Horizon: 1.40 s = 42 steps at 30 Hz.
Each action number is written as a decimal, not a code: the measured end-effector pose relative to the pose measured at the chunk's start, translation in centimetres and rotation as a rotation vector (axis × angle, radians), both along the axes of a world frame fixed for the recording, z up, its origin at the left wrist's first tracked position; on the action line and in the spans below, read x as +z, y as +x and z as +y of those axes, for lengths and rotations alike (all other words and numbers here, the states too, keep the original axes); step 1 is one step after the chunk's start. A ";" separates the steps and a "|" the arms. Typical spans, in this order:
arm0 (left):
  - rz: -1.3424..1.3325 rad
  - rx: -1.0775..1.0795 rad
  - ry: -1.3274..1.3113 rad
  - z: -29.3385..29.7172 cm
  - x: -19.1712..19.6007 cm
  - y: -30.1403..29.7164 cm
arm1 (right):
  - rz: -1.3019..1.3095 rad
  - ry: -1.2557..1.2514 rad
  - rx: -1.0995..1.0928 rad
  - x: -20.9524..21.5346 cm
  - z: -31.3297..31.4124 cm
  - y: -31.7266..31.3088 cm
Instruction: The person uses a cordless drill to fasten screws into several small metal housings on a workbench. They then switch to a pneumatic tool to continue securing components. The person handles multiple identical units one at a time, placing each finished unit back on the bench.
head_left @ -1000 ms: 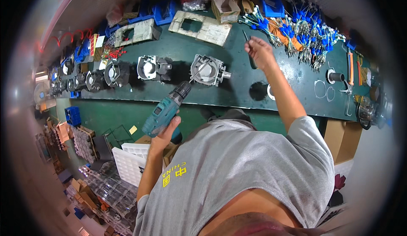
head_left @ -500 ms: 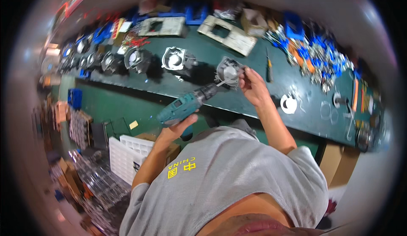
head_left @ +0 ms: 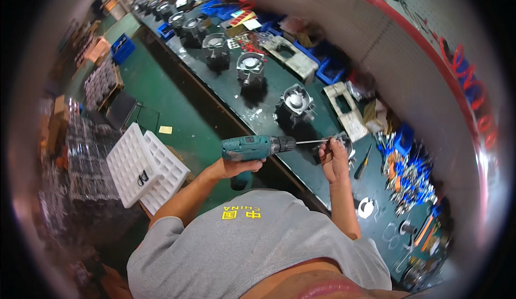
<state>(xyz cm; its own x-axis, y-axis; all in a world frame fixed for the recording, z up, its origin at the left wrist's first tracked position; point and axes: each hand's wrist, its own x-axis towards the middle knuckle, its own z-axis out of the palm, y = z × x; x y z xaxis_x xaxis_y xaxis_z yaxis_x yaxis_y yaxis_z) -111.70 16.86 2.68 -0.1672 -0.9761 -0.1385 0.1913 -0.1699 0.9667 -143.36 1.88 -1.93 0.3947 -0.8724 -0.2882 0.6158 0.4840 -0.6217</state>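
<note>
My left hand (head_left: 242,166) is wrapped round the grip of a teal and black cordless drill (head_left: 247,147), held level in front of me. Its long thin bit (head_left: 312,142) points right, the tip meeting the fingers of my right hand (head_left: 335,162). Those fingers are pinched together at a grey metal housing (head_left: 349,149) on the bench, mostly covered by the hand. Whatever is between them is too small to make out. Another round metal housing (head_left: 296,101) stands beyond, up and to the left.
More housings line the green bench (head_left: 269,130) toward the far left. A screwdriver (head_left: 363,162), a white ring-shaped part (head_left: 366,207) and a pile of blue-and-silver parts (head_left: 406,170) lie at the right. White compartment trays (head_left: 134,164) stand left of me.
My view has turned, so the bench now runs diagonally. The drill has gone from slanting to nearly level, its bit still at my right fingers. Both hands keep their hold.
</note>
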 end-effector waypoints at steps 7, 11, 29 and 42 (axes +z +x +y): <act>-0.298 0.148 -0.131 5.3 -1.5 7.0 | -0.055 -0.046 0.123 2.4 0.2 10.3; -0.348 0.234 -0.017 7.2 -1.5 9.4 | -0.075 -0.030 0.181 2.4 -0.4 15.3; -0.596 0.249 -0.039 -2.0 -1.5 28.2 | -0.100 0.104 0.255 -3.5 -12.2 38.8; -0.372 0.640 0.277 -5.3 -0.2 43.3 | -0.107 0.105 0.514 -3.2 -19.4 61.9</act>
<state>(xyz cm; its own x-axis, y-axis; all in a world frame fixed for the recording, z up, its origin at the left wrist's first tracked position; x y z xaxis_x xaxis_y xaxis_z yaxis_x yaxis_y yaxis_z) -68.38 11.56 2.51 0.5203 -0.7890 -0.3268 0.0056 -0.3795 0.9252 -81.45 -17.55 -5.16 0.7958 -0.5273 -0.2977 0.3402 0.7961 -0.5005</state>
